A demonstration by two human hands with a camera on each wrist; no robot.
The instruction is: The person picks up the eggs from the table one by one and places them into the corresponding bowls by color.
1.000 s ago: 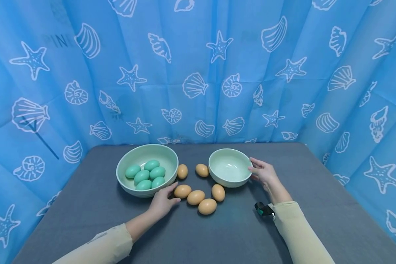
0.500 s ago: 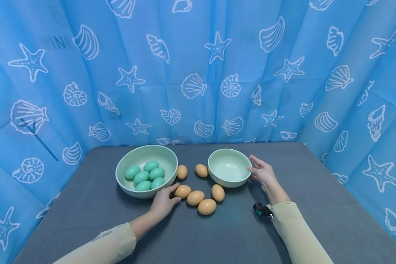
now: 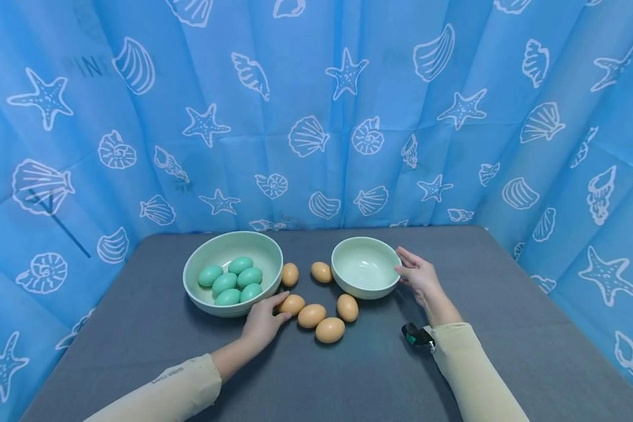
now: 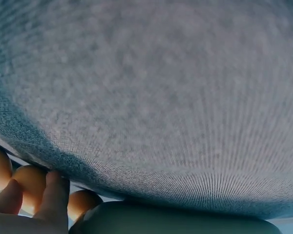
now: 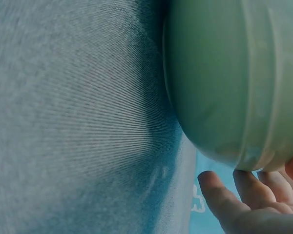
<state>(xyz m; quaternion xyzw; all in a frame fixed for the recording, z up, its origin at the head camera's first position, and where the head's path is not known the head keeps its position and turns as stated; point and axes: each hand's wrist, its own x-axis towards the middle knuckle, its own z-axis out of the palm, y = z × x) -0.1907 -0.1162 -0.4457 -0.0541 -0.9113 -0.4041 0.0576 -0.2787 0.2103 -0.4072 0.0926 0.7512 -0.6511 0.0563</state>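
Observation:
My left hand (image 3: 262,321) is beside the larger pale green bowl (image 3: 264,253), its thumb and a finger on either side of the leftmost brown egg (image 3: 294,305) in the front row. In the left wrist view, the thumb and finger lie against a brown egg (image 4: 30,183). Several green eggs (image 3: 224,285) lie inside the larger bowl. My right hand (image 3: 421,278) holds the right side of the smaller pale green bowl (image 3: 366,271), which has nothing in it. The right wrist view shows fingertips under that bowl's side (image 5: 210,87), with the thumb partly cut off near its rim.
More brown eggs (image 3: 330,330) form a curved row between the bowls, on a grey cloth-covered table (image 3: 316,387). A black strap (image 3: 415,335) hangs at the right wrist. Behind the table hangs a blue curtain (image 3: 316,117) with white shell prints.
My left hand has shifted slightly right, its thumb and finger closing in on the leftmost front brown egg. The right hand and both bowls look the same.

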